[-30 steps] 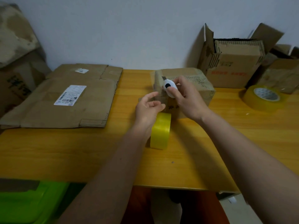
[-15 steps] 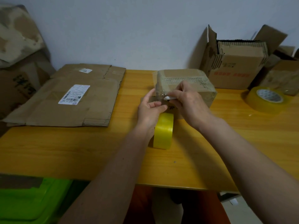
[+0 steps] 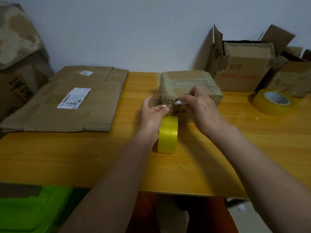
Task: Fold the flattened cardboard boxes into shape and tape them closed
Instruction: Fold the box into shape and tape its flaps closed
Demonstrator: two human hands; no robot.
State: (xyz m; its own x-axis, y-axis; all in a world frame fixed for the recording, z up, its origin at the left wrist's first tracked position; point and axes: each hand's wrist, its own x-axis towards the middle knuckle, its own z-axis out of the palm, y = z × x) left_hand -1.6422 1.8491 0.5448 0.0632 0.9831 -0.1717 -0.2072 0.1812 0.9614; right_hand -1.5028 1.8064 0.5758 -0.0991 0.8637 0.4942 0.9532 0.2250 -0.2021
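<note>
Pinching a clear tape strip, the left hand is hovering above an upright yellow tape roll. The right hand is gripping a small white cutter against the taped brown cardboard box.

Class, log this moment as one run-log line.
stage: cutting tape | left hand: pinches tape strip | right hand: holds white cutter | taped box: on table | tape roll: upright

My two arms are bare from the wrist up to the frame edge, with no sleeve visible. My left hand and my right hand wear no glove, ring or watch (the fingernails are short). Below the table edge, my legs show reddish-orange trousers.
</note>
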